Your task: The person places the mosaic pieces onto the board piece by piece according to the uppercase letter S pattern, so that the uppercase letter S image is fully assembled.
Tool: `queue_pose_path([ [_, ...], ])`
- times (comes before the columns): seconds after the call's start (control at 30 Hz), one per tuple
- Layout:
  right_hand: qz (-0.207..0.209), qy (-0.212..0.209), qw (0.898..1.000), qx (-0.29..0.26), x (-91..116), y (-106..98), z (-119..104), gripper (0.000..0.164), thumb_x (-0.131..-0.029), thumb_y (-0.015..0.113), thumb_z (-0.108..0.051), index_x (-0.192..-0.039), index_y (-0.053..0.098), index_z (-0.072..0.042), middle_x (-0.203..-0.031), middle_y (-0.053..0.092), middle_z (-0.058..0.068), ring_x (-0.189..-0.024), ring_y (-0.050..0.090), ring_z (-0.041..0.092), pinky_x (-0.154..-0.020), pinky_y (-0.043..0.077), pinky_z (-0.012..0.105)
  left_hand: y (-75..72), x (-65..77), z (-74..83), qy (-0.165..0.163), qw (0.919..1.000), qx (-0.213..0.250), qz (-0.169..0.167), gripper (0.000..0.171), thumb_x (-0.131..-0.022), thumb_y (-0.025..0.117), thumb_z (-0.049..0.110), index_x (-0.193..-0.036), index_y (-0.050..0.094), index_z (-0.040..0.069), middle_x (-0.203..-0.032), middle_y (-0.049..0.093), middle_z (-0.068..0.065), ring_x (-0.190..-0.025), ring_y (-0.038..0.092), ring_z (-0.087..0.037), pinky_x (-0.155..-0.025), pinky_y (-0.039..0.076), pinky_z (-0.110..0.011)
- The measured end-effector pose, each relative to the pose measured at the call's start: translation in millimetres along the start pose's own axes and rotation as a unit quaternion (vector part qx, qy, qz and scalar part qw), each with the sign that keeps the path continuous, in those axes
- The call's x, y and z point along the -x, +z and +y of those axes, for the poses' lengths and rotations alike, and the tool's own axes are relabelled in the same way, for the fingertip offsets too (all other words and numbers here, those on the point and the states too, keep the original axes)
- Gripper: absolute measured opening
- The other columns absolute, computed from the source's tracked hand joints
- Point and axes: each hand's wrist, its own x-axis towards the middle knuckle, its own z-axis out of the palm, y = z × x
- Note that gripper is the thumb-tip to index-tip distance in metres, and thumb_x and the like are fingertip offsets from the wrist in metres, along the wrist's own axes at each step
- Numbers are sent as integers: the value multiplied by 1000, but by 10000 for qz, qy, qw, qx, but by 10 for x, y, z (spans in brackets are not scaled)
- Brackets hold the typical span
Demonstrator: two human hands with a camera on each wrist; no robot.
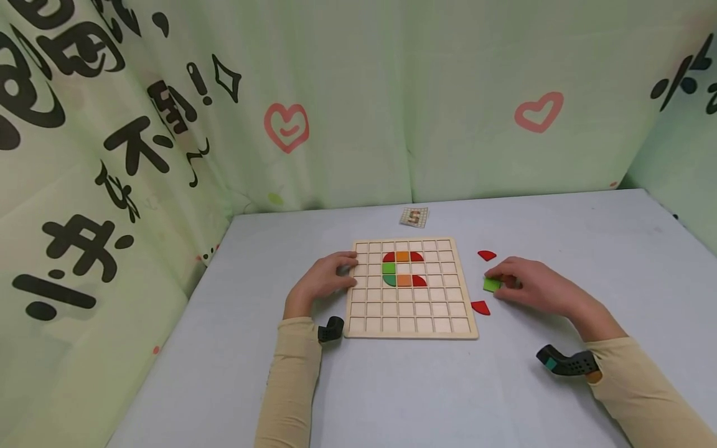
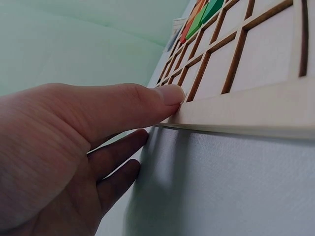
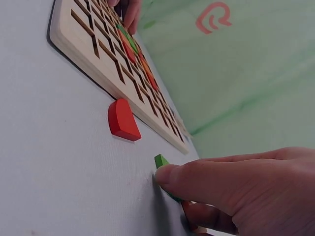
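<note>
A wooden grid board (image 1: 414, 308) lies on the table. Set in its upper cells are red quarter-round, orange, light green and dark green pieces, forming a curved figure. My left hand (image 1: 323, 281) rests at the board's left edge; in the left wrist view its thumb (image 2: 170, 95) touches the rim, with other fingers loosely extended. Right of the board, my right hand (image 1: 532, 285) pinches a light green piece (image 1: 492, 284) close to the table, partly covered by the thumb (image 3: 170, 174) in the right wrist view. One red quarter-round piece (image 1: 480, 308) lies against the board's right side.
Another red quarter-round piece (image 1: 487, 255) lies beyond the right hand's fingers. A small card with a gridded pattern (image 1: 414, 217) sits behind the board. Green curtains with black characters and red hearts (image 1: 286, 127) hang along the table's back and sides.
</note>
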Motion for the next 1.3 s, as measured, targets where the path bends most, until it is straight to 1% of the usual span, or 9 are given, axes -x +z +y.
queue_pose_path([
  [0.17, 22, -101, 9999, 84, -15, 14, -6, 34, -86, 78, -16, -116, 71, 0, -99, 61, 1, -83, 50, 12, -67, 46, 23, -1, -7, -5, -4, 10000, -17, -6, 51, -94, 69, 15, -142, 57, 4, -158, 44, -4, -151, 31, -25, -123, 29, -41],
  [0.33, 30, -148, 9999, 77, -13, 26, -16, 31, -86, 77, -15, -113, 72, -2, -98, 61, 1, -82, 50, 12, -66, 46, 22, 2, -5, 2, -58, 10000, 8, -3, 51, -93, 70, 15, -142, 57, 5, -158, 44, -3, -151, 31, -25, -123, 29, -41],
  [0.67, -47, 23, 9999, 109, -28, 32, -15, 32, -89, 75, -15, -116, 71, -1, -100, 64, 2, -84, 52, 12, -69, 48, 24, 7, -11, -1, -61, 10000, 18, 9, 50, -93, 70, 15, -141, 57, 5, -158, 44, -3, -151, 31, -26, -123, 29, -42],
  [0.9, -32, 13, 9999, 130, -18, 25, -22, 32, -90, 74, -17, -118, 71, -1, -104, 65, 4, -88, 55, 14, -73, 51, 27, 5, -15, -1, -90, 9999, 55, -20, 51, -93, 70, 15, -142, 57, 4, -158, 44, -3, -151, 31, -25, -123, 29, -41],
  [1.03, 45, -82, 9999, 136, -11, 22, -29, 32, -90, 74, -16, -119, 71, -2, -108, 64, 6, -92, 57, 16, -77, 53, 30, 2, -10, 3, -79, 10000, 30, -49, 51, -93, 70, 15, -142, 56, 4, -158, 43, -3, -152, 30, -25, -123, 29, -41],
  [1.17, 153, -202, 9995, 173, -6, 25, -35, 31, -91, 73, -15, -119, 71, -3, -111, 64, 7, -98, 60, 20, -83, 55, 36, -4, -2, 12, -83, 10000, 12, -51, 51, -94, 69, 15, -142, 56, 4, -158, 44, -4, -151, 31, -26, -123, 29, -42],
  [1.3, 292, -267, 9990, 207, -1, 35, -39, 29, -91, 73, -12, -118, 70, -2, -112, 63, 11, -101, 61, 25, -86, 56, 43, -6, 1, 21, -81, 10000, -5, -40, 51, -94, 69, 15, -142, 57, 4, -158, 44, -4, -151, 31, -26, -123, 29, -42],
])
